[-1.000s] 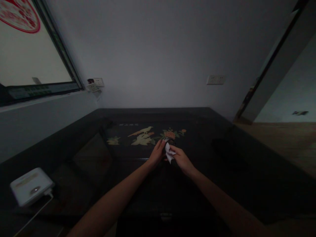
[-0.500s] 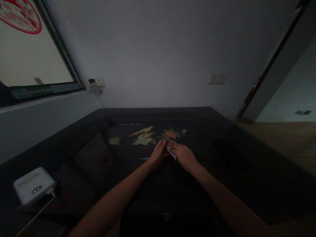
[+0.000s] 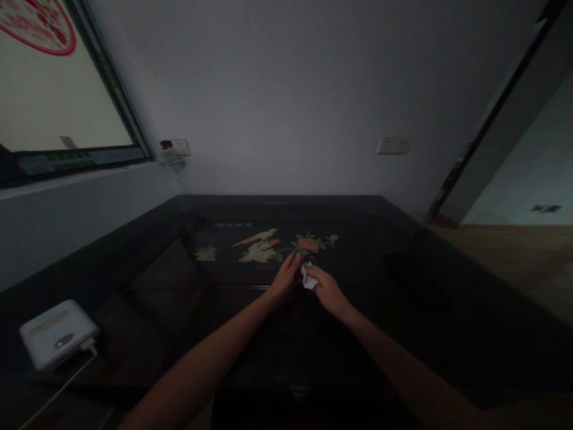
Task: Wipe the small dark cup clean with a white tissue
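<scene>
Near the middle of the view, my left hand is closed around the left side of a small dark, shiny object with a curved edge. Dim light keeps me from telling its kind. My right hand pinches a crumpled white tissue between thumb and fingers, just below the dark object and against its near side. Both hands are close together above a glossy black table. Behind them, a coloured picture of birds and flowers decorates the tabletop.
A white box-shaped device with a small green light and a white cable lies at the left. A dark flat shape is on the right. Wall sockets and a window are beyond the table.
My right hand has drawn slightly down and toward me with the tissue, so more of the dark object shows. My left hand has hardly moved.
</scene>
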Motion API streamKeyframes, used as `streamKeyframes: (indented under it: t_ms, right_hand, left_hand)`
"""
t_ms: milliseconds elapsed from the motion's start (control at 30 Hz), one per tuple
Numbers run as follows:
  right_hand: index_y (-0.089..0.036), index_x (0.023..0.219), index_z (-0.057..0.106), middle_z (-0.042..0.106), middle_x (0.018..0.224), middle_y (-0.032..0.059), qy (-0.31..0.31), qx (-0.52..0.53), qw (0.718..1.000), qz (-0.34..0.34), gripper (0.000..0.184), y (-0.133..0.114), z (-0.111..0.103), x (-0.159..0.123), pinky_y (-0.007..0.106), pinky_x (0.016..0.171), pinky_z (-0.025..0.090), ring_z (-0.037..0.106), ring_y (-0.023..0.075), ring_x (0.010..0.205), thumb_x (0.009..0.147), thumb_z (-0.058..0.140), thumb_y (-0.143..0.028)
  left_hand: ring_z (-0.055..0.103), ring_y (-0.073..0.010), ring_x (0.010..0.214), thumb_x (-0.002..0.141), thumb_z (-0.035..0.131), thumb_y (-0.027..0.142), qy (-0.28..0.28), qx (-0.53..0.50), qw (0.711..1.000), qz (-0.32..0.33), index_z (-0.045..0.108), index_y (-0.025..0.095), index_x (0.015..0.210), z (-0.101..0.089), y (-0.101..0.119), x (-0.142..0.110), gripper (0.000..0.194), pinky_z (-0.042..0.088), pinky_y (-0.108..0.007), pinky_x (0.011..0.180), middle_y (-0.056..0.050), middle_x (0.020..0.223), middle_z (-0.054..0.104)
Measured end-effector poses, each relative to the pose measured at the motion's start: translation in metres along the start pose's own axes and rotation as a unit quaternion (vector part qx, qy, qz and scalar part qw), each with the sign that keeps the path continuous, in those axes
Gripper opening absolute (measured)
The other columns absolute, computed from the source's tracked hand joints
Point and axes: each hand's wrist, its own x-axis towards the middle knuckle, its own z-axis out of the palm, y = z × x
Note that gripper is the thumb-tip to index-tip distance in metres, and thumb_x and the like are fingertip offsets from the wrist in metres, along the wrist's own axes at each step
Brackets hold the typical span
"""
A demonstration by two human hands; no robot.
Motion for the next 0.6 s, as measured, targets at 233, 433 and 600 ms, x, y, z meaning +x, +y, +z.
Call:
streamKeyframes:
  t_ms: [233, 433, 600]
  right_hand:
    - [-0.016, 0.099, 0.064, 0.066, 0.084, 0.0047, 0.067, 0.365, 0.922, 0.114, 0.033, 0.009, 0.012, 0.006, 0.032, 0.066, 0.05, 0.06, 0.0183, 0.071, 0.069, 0.056, -0.026]
    - [-0.016, 0.09, 0.068, 0.068, 0.096, 0.0076, -0.008, 0.067, 0.997, -0.032, 0.028, 0.008, 0.001, 0.004, 0.034, 0.082, 0.047, 0.061, 0.0194, 0.086, 0.075, 0.045, -0.011]
    - [-0.017, 0.111, 0.063, 0.059, 0.124, 0.011, -0.017, -0.261, 0.961, -0.093, 0.043, 0.008, -0.01, 0.001, 0.04, 0.101, 0.035, 0.049, 0.0215, 0.12, 0.08, 0.037, -0.001]
  left_hand:
    - [0.059, -0.0166, 0.082, 0.077, 0.06, 0.043, 0.005, 0.028, 0.999, 0.018, 0.056, 0.02, 0.111, -0.008, -0.014, 0.011, 0.041, 0.048, -0.024, 0.066, -0.007, 0.099, 0.062]
    - [0.059, -0.0163, 0.08, 0.077, 0.06, 0.046, 0.013, 0.009, 1.0, -0.003, 0.055, 0.021, 0.111, -0.009, -0.012, 0.01, 0.043, 0.048, -0.022, 0.059, -0.006, 0.1, 0.062]
    - [0.059, -0.0165, 0.082, 0.074, 0.061, 0.05, -0.005, 0.0, 1.0, 0.004, 0.054, 0.02, 0.109, -0.007, -0.009, 0.008, 0.046, 0.049, -0.022, 0.057, -0.007, 0.104, 0.061]
